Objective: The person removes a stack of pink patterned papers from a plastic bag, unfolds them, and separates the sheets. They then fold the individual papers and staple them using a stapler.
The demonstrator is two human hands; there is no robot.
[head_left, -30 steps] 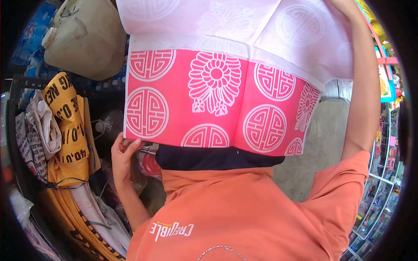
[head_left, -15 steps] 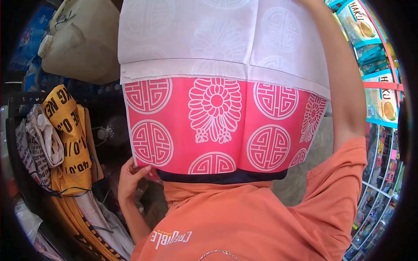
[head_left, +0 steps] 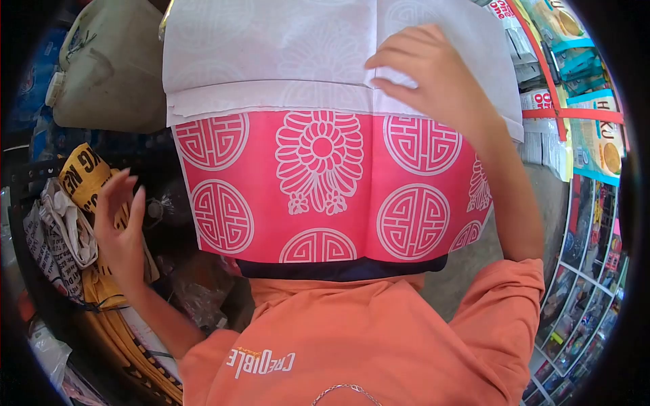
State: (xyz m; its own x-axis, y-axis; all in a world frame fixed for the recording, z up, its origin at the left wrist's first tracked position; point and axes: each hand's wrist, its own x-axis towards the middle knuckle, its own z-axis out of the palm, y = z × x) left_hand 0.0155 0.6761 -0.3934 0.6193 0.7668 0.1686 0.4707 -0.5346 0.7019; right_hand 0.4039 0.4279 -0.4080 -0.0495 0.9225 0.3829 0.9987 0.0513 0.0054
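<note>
A large sheet of wrapping paper point(head_left: 325, 237) lies spread before my torso, pink with white round emblems and flower motifs. Its white folded-over part point(head_left: 271, 57) covers the far portion, and a crease runs down right of the middle. Over that white part is my right hand point(head_left: 430, 74), fingers curved and thumb apart, fingertips close to the crease. My left hand point(head_left: 122, 233) is raised off the paper's left side, empty, with fingers and thumb apart. It overlaps a yellow printed sack point(head_left: 84, 172) in this view.
A whitish plastic jerrycan point(head_left: 112, 74) stands at the upper left. Below it, folded sacks point(head_left: 64, 227) hang by a dark metal rack point(head_left: 27, 172). On the right are snack packets point(head_left: 599, 139) behind red straps point(head_left: 575, 114) and a white wire rack point(head_left: 575, 271) of small goods.
My left hand has let go of the paper's lower left corner and moved up and left. My right hand has come down from the far edge to the crease area. The view shifted slightly.
</note>
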